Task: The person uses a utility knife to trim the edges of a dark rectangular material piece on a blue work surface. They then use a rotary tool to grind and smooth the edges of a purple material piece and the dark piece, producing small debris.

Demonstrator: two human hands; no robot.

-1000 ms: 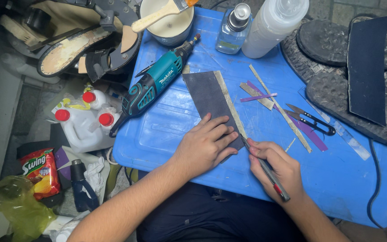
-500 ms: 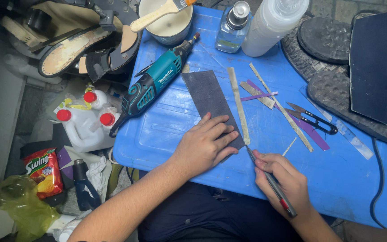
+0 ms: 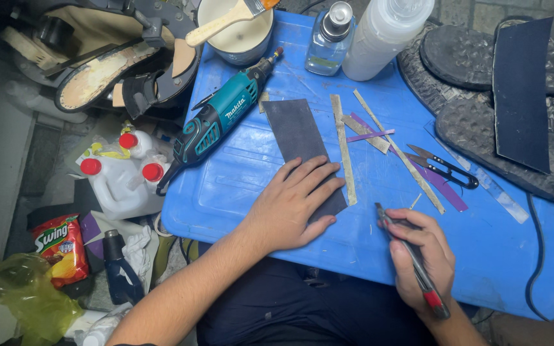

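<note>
Your left hand point(image 3: 293, 202) lies flat, fingers spread, pressing the near end of the dark grey sheet point(image 3: 299, 138); that end is hidden under your palm, so its edge cannot be made out. The sheet looks matte and finely grained, a long rectangle on the scuffed blue plastic lid point(image 3: 238, 186). Just right of the sheet lies a thin pale strip point(image 3: 343, 147), rough-edged. Further right of the sheet, your right hand point(image 3: 421, 256) is closed around a slim utility knife point(image 3: 411, 259), its blade tip barely visible.
</note>
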